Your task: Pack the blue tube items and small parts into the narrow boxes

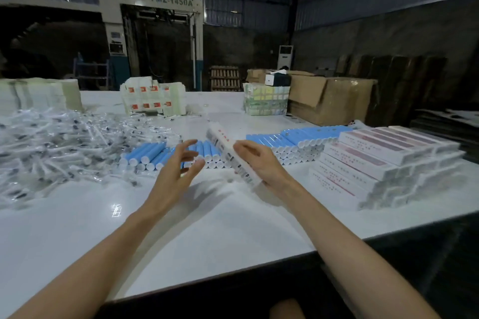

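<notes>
My right hand (255,160) holds a narrow white box (228,154) tilted above the table, its far end pointing up and away. My left hand (181,166) hovers just left of the box with fingers spread, holding nothing. Behind both hands lie rows of blue tubes (153,153) with white caps, and a second bank of blue tubes (298,137) sits further right. A big heap of small parts in clear wrappers (57,145) covers the left side. Packed narrow boxes (383,163) are stacked in stepped layers at the right.
The white table (207,220) ends at a dark front edge. At the back stand flat carton blanks (153,97), a pale stack (39,96), a wrapped bundle (265,98) and a brown cardboard box (334,101).
</notes>
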Tool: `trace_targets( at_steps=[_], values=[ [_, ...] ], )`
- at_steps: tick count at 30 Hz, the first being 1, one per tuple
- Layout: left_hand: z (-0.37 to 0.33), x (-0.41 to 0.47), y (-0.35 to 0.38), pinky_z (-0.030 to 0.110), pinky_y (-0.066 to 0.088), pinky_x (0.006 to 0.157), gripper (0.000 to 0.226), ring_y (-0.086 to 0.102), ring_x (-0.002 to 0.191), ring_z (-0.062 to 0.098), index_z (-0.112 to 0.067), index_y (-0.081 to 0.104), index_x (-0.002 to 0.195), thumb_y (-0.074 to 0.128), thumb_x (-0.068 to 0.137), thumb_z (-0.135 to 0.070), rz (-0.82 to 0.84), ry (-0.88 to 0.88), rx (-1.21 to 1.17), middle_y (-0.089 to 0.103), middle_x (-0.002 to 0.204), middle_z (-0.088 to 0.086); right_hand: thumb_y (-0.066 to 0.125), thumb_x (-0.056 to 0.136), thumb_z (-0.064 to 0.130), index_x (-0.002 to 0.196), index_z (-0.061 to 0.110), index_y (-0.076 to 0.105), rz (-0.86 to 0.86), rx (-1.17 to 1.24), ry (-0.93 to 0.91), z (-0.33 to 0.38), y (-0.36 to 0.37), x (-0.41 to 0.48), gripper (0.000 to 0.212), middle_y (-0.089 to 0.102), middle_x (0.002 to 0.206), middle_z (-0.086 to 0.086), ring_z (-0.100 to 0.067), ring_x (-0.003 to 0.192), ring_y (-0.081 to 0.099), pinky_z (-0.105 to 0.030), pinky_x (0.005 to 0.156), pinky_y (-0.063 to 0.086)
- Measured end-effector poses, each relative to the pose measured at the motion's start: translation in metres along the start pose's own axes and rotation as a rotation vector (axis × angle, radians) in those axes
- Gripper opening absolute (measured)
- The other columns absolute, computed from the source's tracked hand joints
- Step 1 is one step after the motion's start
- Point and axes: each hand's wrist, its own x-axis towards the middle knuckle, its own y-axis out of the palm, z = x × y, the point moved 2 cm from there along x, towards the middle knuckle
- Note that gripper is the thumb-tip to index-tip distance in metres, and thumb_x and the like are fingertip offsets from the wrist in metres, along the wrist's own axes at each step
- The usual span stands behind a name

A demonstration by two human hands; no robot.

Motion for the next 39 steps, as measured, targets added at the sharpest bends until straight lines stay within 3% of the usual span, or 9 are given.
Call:
trace_targets(
  at_steps=[4, 7, 10, 14, 19, 24, 29, 35, 39],
  values=[
    [0.012, -0.012, 0.005, 0.039, 0.051, 0.098, 0.044, 0.053, 0.118, 0.004, -0.040, 0.056, 0.141, 0.070, 0.103, -0.024, 0.127, 0.208, 0.359, 0.060, 0.124, -0.019, 0.073, 0.096, 0.045, 0.114, 0.030, 0.074, -0.299, -0.594, -0.133, 0.035, -0.081, -0.013, 0.023, 0.074, 0.104, 0.013, 0.003, 0.085, 0.066, -0.027, 0.079, 0.051],
    [0.009, -0.011, 0.007, 0.038, 0.048, 0.095, 0.037, 0.052, 0.118, 0.008, -0.039, 0.063, 0.133, 0.070, 0.103, -0.018, 0.149, 0.276, 0.408, 0.060, 0.125, -0.018, 0.067, 0.097, 0.049, 0.124, 0.028, 0.073, -0.425, -1.016, -0.115, 0.053, -0.138, -0.022, 0.034, 0.074, 0.112, 0.006, -0.016, 0.098, 0.067, -0.039, 0.081, 0.056],
    [0.007, -0.009, 0.004, 0.039, 0.046, 0.096, 0.032, 0.052, 0.122, 0.012, -0.035, 0.067, 0.128, 0.068, 0.103, -0.014, 0.134, 0.287, 0.417, 0.060, 0.125, -0.015, 0.063, 0.101, 0.045, 0.128, 0.020, 0.071, -0.523, -1.430, -0.041, 0.059, -0.183, -0.030, 0.037, 0.071, 0.115, -0.007, -0.027, 0.104, 0.061, -0.040, 0.079, 0.048],
    [0.008, -0.008, 0.001, 0.038, 0.045, 0.096, 0.032, 0.050, 0.120, 0.009, -0.034, 0.069, 0.126, 0.068, 0.103, -0.012, 0.127, 0.292, 0.424, 0.060, 0.125, -0.015, 0.062, 0.102, 0.042, 0.120, 0.015, 0.070, -0.584, -1.645, -0.008, 0.057, -0.215, -0.042, 0.034, 0.069, 0.111, -0.011, -0.030, 0.108, 0.053, -0.043, 0.081, 0.046],
    [0.008, -0.009, 0.000, 0.040, 0.046, 0.096, 0.029, 0.049, 0.121, 0.010, -0.033, 0.071, 0.122, 0.069, 0.102, -0.012, 0.140, 0.275, 0.444, 0.060, 0.124, -0.013, 0.059, 0.103, 0.043, 0.122, 0.014, 0.071, -0.552, -1.773, 0.021, 0.046, -0.226, -0.045, 0.037, 0.065, 0.126, -0.011, -0.028, 0.117, 0.054, -0.042, 0.095, 0.047],
    [0.007, -0.011, -0.003, 0.040, 0.047, 0.095, 0.029, 0.053, 0.118, 0.013, -0.032, 0.073, 0.121, 0.069, 0.102, -0.010, 0.159, 0.270, 0.448, 0.061, 0.121, -0.012, 0.057, 0.104, 0.041, 0.123, 0.014, 0.069, -0.580, -1.883, 0.029, 0.045, -0.224, -0.044, 0.035, 0.067, 0.125, -0.009, -0.028, 0.116, 0.058, -0.044, 0.098, 0.046],
    [0.003, -0.010, -0.003, 0.038, 0.054, 0.088, 0.027, 0.060, 0.106, 0.003, -0.033, 0.072, 0.118, 0.067, 0.103, -0.011, 0.126, 0.238, 0.429, 0.063, 0.112, -0.021, 0.054, 0.106, 0.030, 0.106, 0.011, 0.069, -0.603, -1.706, -0.240, 0.053, -0.166, -0.021, 0.025, 0.069, 0.105, -0.009, -0.027, 0.096, 0.059, -0.042, 0.086, 0.046],
    [-0.010, -0.014, -0.007, 0.029, 0.054, 0.073, 0.019, 0.065, 0.086, 0.005, -0.039, 0.070, 0.113, 0.066, 0.103, -0.023, 0.047, 0.155, 0.448, 0.068, 0.093, -0.020, 0.054, 0.103, 0.026, 0.097, 0.016, 0.071, -0.314, -1.008, -0.272, 0.036, -0.019, 0.028, 0.020, 0.073, 0.086, 0.000, -0.025, 0.082, 0.066, -0.038, 0.072, 0.054],
    [-0.017, -0.012, -0.029, 0.034, 0.053, 0.072, 0.010, 0.064, 0.076, 0.005, -0.035, 0.069, 0.108, 0.063, 0.102, -0.030, -0.007, 0.024, 0.579, 0.070, 0.089, -0.015, 0.057, 0.103, 0.024, 0.093, 0.014, 0.071, -0.135, -0.651, -0.277, 0.005, 0.082, 0.045, 0.019, 0.068, 0.076, 0.002, -0.019, 0.073, 0.062, -0.038, 0.071, 0.050]
  ],
)
